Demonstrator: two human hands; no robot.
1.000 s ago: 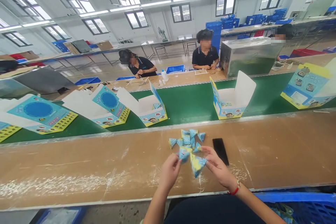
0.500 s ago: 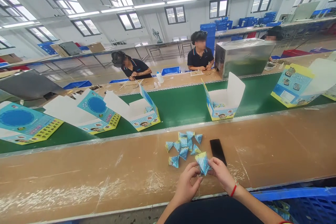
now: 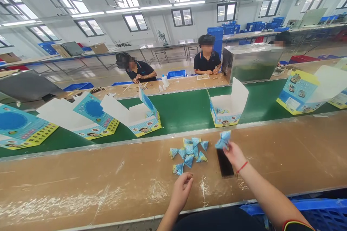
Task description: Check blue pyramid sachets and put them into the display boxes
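My right hand (image 3: 235,156) is raised over the table, its fingers closed on a blue pyramid-shaped packet (image 3: 224,139). The packet is slightly blurred, and I cannot tell whether a second one is behind it. Below that hand lies a black phone (image 3: 225,164), partly covered by the fingers. My left hand (image 3: 183,187) is low over the table with loosely bent fingers and nothing visible in them. Its fingertips are close to a blue and yellow packet (image 3: 178,168); contact is unclear. Several more such packets (image 3: 189,148) form a loose pile just beyond.
Open printed cartons stand on the green conveyor belt (image 3: 184,112); the nearest carton (image 3: 227,120) has packets inside. A blue crate (image 3: 320,213) is at lower right. Across the belt, people sit at a workbench near a metal box (image 3: 252,63).
My right hand has carried the packet forward and right, over the phone. My left hand has parted from it and moved left towards the pile. The cartons have shifted slightly left.
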